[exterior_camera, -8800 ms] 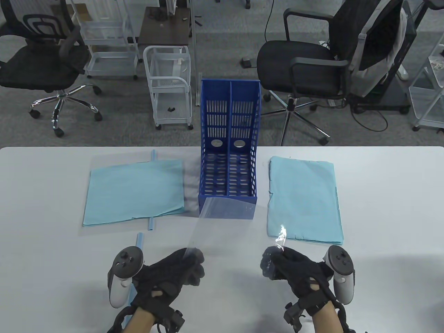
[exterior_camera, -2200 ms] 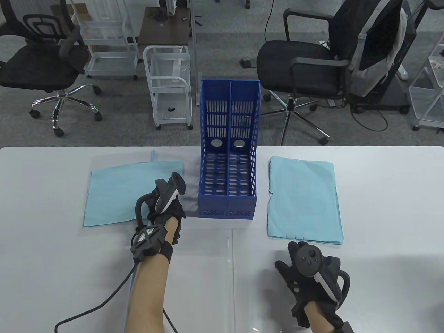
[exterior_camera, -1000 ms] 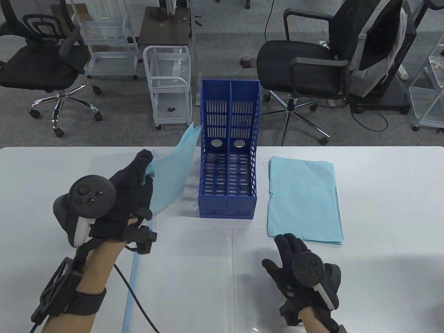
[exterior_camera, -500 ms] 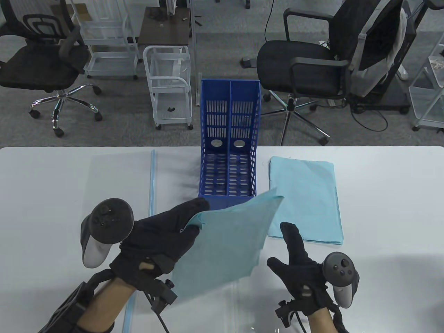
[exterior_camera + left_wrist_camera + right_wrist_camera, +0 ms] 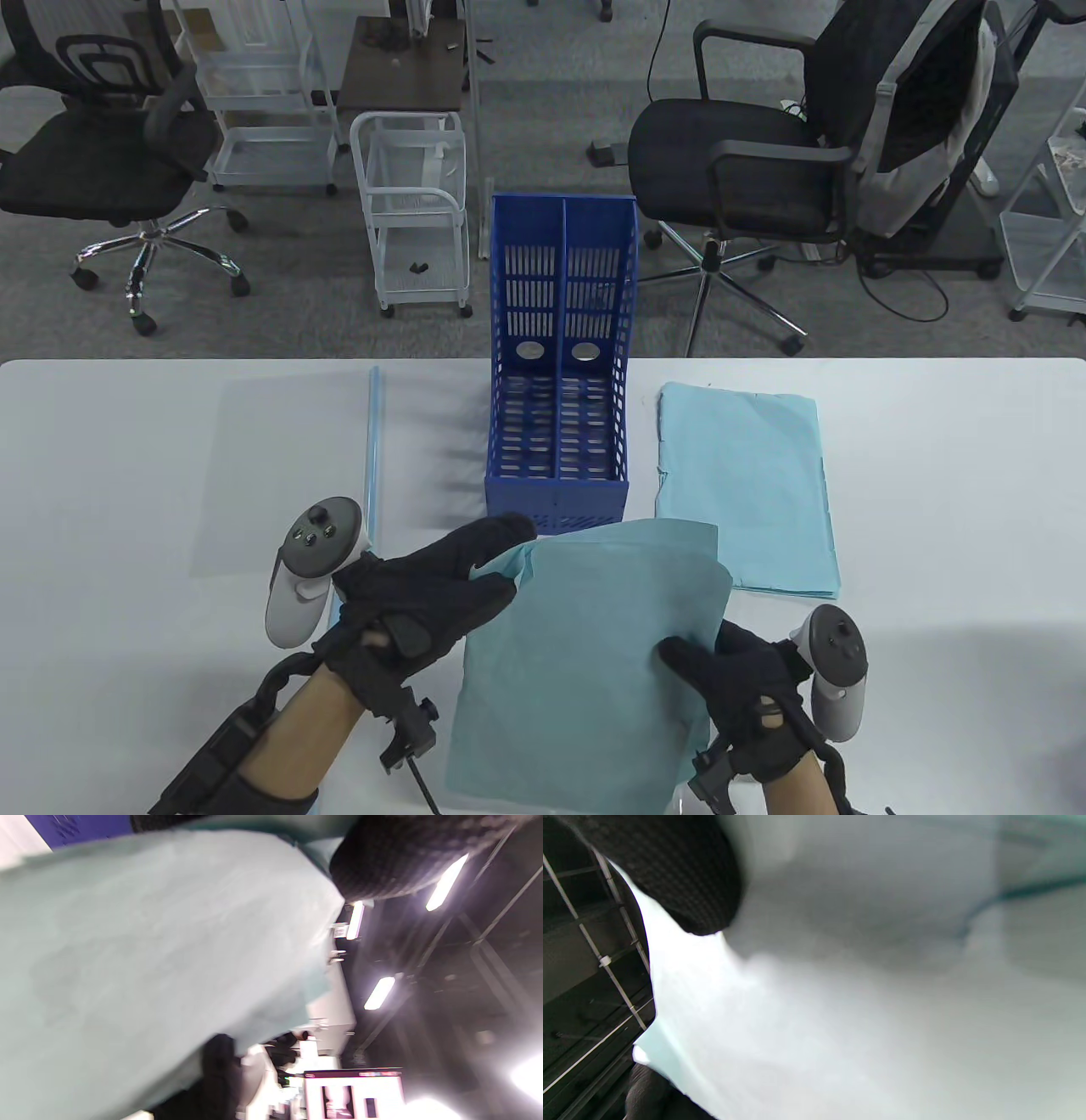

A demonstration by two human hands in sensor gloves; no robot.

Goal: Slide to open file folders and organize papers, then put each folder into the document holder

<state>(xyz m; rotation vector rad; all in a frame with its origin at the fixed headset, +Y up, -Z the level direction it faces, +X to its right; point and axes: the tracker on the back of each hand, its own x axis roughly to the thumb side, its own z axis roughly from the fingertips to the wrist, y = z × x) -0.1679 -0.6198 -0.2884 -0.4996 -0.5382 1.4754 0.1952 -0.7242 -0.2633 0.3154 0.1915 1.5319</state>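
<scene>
a table view looks down on a white tabletop [image 5: 127, 475] with two gloved hands coming in from the 6 o'clock edge. between them they hold a stack of pale blue papers [image 5: 585, 662], lifted and tilted over the near middle of the tabletop. the left hand [image 5: 416, 603] pinches the stack's far-left corner, thumb on top and fingers curled beneath. the right hand [image 5: 738, 679] grips the stack's right edge partway down, thumb lying across the upper face. both hands are closed on the papers; neither is free.

the stack's long axis runs from 6 o'clock toward 12 o'clock, slightly slanted. directly under it, as far as can be judged, lies an opened clear file folder flat on the tabletop — its sheet is almost invisible here, hidden by the papers, so its exact outline cannot be told. the coming move likely turns on this: the papers must come down squarely aligned with that folder's long axis, and the two hands are about equally near.

at 12 o'clock from the papers, just beyond their far edge, stands the blue document holder [image 5: 560, 280], two compartments side by side, both empty, open mouth toward the person. a second stack of blue papers [image 5: 747, 458] lies flat at 2 o'clock, well apart from the holder's right wall. at 10 o'clock lies another clear folder [image 5: 280, 475] with a pale blue slide bar [image 5: 372, 450] along its right edge.

the wrist views show only blurred blue paper and dark glove fingertips.
</scene>
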